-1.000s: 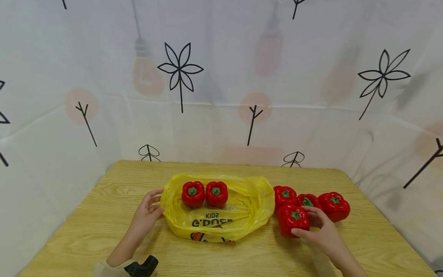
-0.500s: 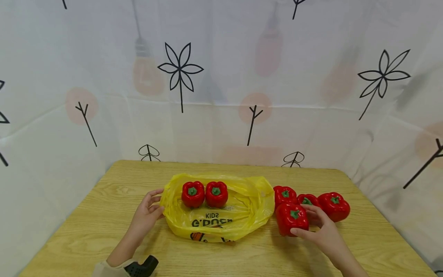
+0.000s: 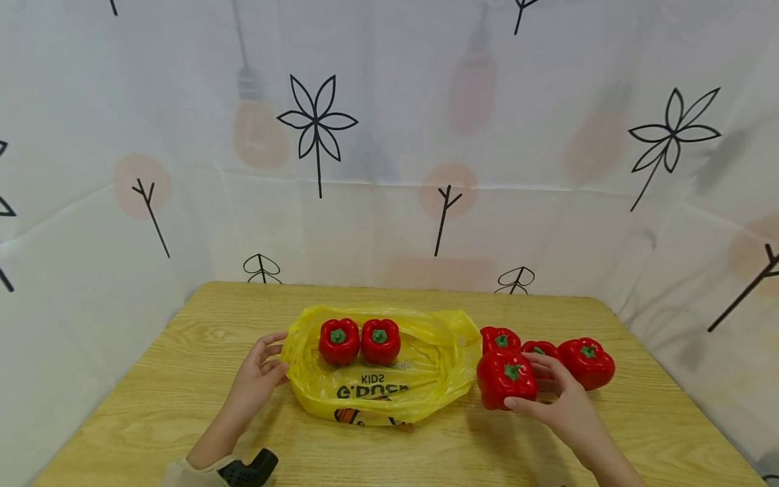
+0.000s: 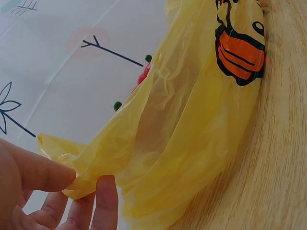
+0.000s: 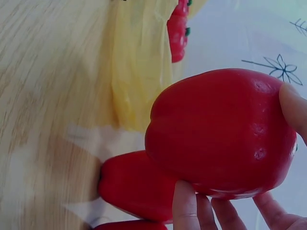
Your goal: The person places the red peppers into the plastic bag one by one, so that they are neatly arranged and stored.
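Note:
A yellow plastic bag (image 3: 447,392) lies spread on the table with its mouth facing up. Inside sit two red bell peppers, a left one (image 3: 331,348) and a right one (image 3: 379,345), stems up. My left hand (image 3: 258,375) pinches the bag's left rim between thumb and fingers, as the left wrist view shows. Just off the bag's right side, my right hand (image 3: 569,409) grips another red bell pepper (image 3: 502,385) from its right, thumb on one side and fingers on the other. It is held above the table, as seen in the right wrist view.
Three more red bell peppers stand at the right: one beside the bag (image 3: 494,337), one behind my right fingers (image 3: 538,348), one farthest right (image 3: 584,368). The wooden table (image 3: 152,365) meets a patterned cloth (image 3: 377,223) at the back and sides.
My right hand has lifted the gripped bell pepper off the table and moved it slightly left and away from me. My left hand and the bag have stayed in place.

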`<move>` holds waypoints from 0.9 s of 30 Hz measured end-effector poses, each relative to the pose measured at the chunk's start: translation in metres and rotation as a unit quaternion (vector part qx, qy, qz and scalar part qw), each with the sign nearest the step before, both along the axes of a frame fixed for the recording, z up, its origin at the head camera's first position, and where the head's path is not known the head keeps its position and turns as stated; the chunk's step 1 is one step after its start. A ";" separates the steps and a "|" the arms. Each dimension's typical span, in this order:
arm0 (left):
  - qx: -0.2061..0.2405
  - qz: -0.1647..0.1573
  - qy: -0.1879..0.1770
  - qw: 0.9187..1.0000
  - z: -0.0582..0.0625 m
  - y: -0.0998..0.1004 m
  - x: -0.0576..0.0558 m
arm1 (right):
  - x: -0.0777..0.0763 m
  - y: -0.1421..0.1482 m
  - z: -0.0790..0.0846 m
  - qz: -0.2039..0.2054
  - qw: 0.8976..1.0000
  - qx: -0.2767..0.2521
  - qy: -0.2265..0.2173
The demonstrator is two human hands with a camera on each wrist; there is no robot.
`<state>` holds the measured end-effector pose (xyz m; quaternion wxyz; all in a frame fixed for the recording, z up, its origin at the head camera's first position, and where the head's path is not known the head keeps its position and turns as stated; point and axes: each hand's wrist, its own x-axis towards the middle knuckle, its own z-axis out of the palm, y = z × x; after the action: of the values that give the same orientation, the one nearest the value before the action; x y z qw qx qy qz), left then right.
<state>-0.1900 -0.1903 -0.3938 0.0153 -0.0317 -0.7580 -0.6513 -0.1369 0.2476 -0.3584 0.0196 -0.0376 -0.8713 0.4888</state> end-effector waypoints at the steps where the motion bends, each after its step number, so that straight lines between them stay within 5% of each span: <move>1: 0.000 0.000 0.001 1.000 0.000 0.000 0.000 | 0.000 -0.001 0.001 0.001 1.000 0.001 0.001; 27: 0.001 0.000 -0.001 1.000 -0.003 0.000 -0.001 | -0.013 -0.028 0.007 0.026 0.999 -0.033 0.005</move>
<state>-0.1914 -0.1906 -0.3964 0.0150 -0.0309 -0.7573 -0.6522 -0.1503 0.2193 -0.3516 0.0104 -0.0130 -0.8551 0.5182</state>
